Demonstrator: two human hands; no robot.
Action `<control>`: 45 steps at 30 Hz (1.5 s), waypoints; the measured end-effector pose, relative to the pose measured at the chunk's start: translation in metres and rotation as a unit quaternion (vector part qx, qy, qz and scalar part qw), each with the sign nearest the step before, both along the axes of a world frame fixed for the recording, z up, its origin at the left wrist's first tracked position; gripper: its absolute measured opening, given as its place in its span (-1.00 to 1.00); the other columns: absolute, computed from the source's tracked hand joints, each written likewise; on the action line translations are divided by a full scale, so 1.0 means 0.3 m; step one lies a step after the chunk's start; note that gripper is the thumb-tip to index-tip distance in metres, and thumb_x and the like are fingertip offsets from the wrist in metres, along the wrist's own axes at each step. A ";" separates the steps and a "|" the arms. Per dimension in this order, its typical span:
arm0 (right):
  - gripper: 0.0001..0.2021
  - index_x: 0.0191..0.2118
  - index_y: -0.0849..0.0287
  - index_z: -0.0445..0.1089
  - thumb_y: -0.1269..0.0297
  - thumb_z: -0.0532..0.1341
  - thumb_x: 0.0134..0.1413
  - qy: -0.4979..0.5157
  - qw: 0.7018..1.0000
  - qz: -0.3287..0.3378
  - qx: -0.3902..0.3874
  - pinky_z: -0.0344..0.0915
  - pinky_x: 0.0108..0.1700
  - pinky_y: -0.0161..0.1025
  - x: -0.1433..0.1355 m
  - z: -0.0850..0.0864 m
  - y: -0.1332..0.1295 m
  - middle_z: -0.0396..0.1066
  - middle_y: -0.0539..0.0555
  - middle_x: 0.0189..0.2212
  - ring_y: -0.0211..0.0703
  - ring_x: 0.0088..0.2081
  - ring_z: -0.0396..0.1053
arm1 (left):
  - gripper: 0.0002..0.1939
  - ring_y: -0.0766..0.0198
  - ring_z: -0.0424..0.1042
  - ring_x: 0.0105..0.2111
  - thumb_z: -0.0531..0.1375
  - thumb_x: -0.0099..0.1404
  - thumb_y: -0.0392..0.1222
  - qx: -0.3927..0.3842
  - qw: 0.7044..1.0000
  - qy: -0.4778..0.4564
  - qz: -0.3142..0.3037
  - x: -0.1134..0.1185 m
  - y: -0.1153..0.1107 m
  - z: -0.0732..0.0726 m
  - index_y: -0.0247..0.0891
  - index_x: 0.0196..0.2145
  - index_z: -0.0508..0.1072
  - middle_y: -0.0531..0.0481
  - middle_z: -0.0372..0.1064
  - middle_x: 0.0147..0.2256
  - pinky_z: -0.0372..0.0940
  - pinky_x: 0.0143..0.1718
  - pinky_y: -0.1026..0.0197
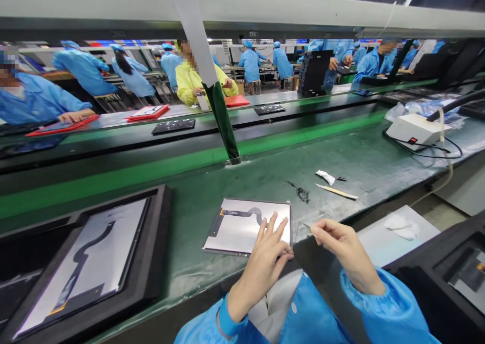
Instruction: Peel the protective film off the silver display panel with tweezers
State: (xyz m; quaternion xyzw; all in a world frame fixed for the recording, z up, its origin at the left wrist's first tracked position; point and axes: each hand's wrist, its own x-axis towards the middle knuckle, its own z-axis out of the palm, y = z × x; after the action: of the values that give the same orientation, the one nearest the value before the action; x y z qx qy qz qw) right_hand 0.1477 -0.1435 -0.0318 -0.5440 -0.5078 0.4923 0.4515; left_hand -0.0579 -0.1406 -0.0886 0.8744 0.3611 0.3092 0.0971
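Observation:
A flat display panel (235,233) with a pale silvery back lies on the green bench. Its dark ribbon cable (237,213) curves across the upper part. My left hand (265,260) rests over the panel's right side, fingers spread and thumb by the near right corner, partly hiding the cable's end. Just right of the panel, my right hand (341,250) is closed in a pinch on a thin strip (305,227), too small to name surely. Dark scraps (302,194) lie beyond, near a yellowish slim tool (337,191) and a white wrapped piece (326,177).
At left, a black foam tray (161,243) holds another panel (113,253). A green-wrapped post (223,127) rises from the bench. A white box with a red switch (413,131) and cords stands at right. Co-workers in blue and yellow sit across the line.

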 end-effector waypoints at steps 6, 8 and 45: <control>-0.65 -0.46 0.15 0.41 -0.03 0.20 0.14 -0.109 0.994 0.011 0.011 0.14 -0.39 -0.26 -0.013 -0.179 -0.054 0.34 -0.03 -0.56 -0.18 -0.47 0.24 | -0.81 -0.08 -0.17 0.38 0.05 0.36 -0.46 0.006 1.000 0.024 0.004 -0.007 -0.009 -0.012 -0.24 -0.33 0.36 -0.20 0.07 0.33 -0.01 0.27 -0.37; -0.67 -0.46 0.14 0.42 0.03 0.17 0.20 -0.143 0.989 0.032 0.026 0.14 -0.38 -0.27 -0.020 -0.210 -0.092 0.37 -0.02 -0.54 -0.18 -0.46 0.27 | -0.80 -0.07 -0.19 0.39 0.03 0.38 -0.46 -0.003 1.000 0.024 -0.002 -0.004 -0.007 -0.016 -0.24 -0.32 0.35 -0.20 0.06 0.33 -0.02 0.27 -0.36; -0.51 -0.46 0.13 0.30 -0.27 0.16 0.10 0.017 0.996 0.057 -0.063 0.00 -0.49 -0.31 -0.053 -0.279 -0.149 0.17 -0.10 -0.62 -0.28 -0.55 0.06 | -0.83 -0.15 -0.22 0.38 0.06 0.32 -0.47 0.030 0.993 0.111 -0.036 0.057 0.018 0.018 -0.26 -0.31 0.35 -0.29 0.02 0.34 -0.13 0.25 -0.49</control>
State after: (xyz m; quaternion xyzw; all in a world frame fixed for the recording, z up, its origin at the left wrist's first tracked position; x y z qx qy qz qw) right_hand 0.1317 -0.1882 -0.1156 -0.5327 -0.4985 0.5574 0.3962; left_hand -0.0408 -0.1351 -0.0833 0.9182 0.3288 0.2170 0.0408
